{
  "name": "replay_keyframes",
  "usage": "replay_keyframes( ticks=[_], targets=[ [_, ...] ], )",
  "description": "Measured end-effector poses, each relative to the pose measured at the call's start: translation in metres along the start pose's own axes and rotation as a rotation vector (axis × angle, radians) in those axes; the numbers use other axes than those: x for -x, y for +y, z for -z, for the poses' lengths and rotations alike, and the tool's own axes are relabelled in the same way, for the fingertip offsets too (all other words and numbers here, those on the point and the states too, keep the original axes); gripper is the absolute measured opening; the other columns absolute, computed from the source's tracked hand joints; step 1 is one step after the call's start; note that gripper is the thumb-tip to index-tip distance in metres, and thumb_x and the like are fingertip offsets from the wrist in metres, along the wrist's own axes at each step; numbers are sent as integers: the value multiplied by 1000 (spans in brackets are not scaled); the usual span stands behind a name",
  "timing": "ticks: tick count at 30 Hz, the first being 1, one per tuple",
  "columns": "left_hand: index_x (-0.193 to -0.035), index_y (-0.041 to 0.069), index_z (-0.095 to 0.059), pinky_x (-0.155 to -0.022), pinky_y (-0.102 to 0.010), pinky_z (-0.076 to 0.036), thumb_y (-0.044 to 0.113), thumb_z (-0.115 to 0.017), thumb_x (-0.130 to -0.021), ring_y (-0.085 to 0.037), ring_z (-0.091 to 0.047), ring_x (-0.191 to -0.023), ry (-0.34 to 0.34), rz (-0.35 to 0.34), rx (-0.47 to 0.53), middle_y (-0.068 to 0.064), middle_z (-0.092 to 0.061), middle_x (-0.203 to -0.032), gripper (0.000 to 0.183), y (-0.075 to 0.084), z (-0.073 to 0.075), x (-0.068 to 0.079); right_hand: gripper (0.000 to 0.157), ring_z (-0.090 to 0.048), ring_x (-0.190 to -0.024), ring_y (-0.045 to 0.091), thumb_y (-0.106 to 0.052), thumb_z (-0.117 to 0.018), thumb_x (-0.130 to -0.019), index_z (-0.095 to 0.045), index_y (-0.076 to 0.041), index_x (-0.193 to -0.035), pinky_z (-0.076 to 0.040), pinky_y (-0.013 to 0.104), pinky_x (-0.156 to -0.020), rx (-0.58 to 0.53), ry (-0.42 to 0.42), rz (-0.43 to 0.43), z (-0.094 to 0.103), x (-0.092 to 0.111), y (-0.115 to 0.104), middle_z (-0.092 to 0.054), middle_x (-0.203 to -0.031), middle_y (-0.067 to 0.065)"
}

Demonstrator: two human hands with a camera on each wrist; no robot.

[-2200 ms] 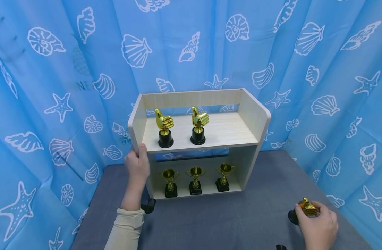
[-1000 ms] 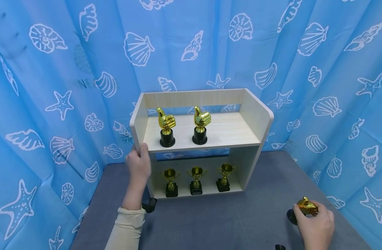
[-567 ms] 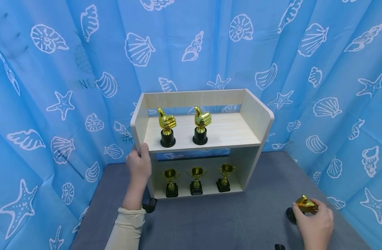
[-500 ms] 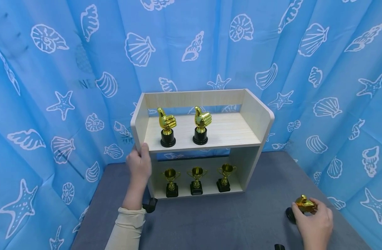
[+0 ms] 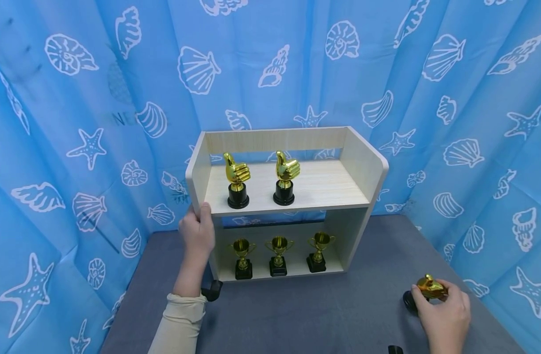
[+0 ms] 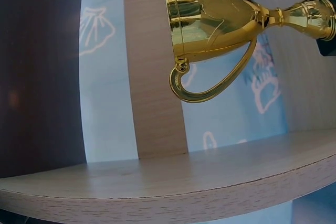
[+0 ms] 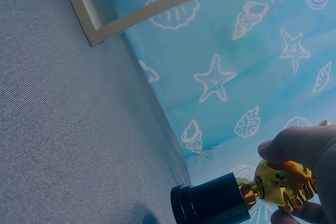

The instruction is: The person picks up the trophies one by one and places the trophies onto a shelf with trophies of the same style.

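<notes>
My left hand grips the left side panel of a pale two-tier wooden shelf, its thumb on the front edge. At the right of the table, my right hand pinches a golden thumbs-up trophy by its gold part. That trophy is tipped sideways, and its black base points left toward the shelf. On the upper tier stand two matching thumbs-up trophies, left and centre. Three gold cup trophies stand along the lower tier; one cup looms close in the left wrist view.
The shelf stands on a grey cloth-covered table. A blue curtain with white shell prints surrounds the back and sides. Black wrist-camera parts show beside the left wrist and at the bottom near the right arm.
My right hand has drifted slightly left and up with the thumbs-up trophy. My left hand keeps its grip on the shelf, and the standing trophies stay in place; the head view shifted a little.
</notes>
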State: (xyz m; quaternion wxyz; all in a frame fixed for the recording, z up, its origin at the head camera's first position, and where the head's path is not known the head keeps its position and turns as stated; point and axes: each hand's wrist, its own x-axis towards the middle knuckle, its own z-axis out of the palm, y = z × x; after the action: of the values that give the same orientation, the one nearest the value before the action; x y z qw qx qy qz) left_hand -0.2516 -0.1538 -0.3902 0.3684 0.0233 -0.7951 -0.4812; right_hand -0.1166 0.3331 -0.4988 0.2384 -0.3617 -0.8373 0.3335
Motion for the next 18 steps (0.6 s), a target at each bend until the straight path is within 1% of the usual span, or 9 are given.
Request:
replay_keyframes(
  ticks=[5, 10, 14, 18],
  targets=[
    [-75, 12, -49, -64, -40, -43, 41, -43, -100, -27, -50, -60, 0, -1, -3, -6, -40, -56, 40, 0, 0, 0, 70, -41, -112, 44, -30, -72, -85, -44, 7, -137, -36, 56, -87, 6, 13, -2, 2, 1, -5, -43, -122, 29],
    [-78, 9, -53, -65, -40, -44, 41, -43, -101, -27, -53, -63, -2, -4, 4, -8, -45, -58, 40, 0, 0, 0, 71, -41, -113, 44, -30, -72, -85, -43, 5, -139, -39, 53, -83, 10, 23, -7, 6, 3, -10, -42, -124, 29],
    [-81, 9, -55, -66, -40, -46, 40, -43, -101, -27, -55, -66, -5, -1, 11, -9, -48, -60, 39, 0, 0, 0, 71, -43, -112, 44, -30, -73, -85, -43, 5, -139, -39, 52, -80, 1, 39, 5, 8, 4, -13, -43, -125, 29],
    [-78, 10, -52, -63, -39, -44, 41, -42, -101, -27, -52, -61, -1, -4, 5, -8, -44, -58, 40, -1, -1, 0, 71, -45, -109, 44, -30, -74, -84, -44, 5, -138, -38, 49, -76, -12, 58, 29, 11, 4, -15, -45, -125, 29]
  ],
)
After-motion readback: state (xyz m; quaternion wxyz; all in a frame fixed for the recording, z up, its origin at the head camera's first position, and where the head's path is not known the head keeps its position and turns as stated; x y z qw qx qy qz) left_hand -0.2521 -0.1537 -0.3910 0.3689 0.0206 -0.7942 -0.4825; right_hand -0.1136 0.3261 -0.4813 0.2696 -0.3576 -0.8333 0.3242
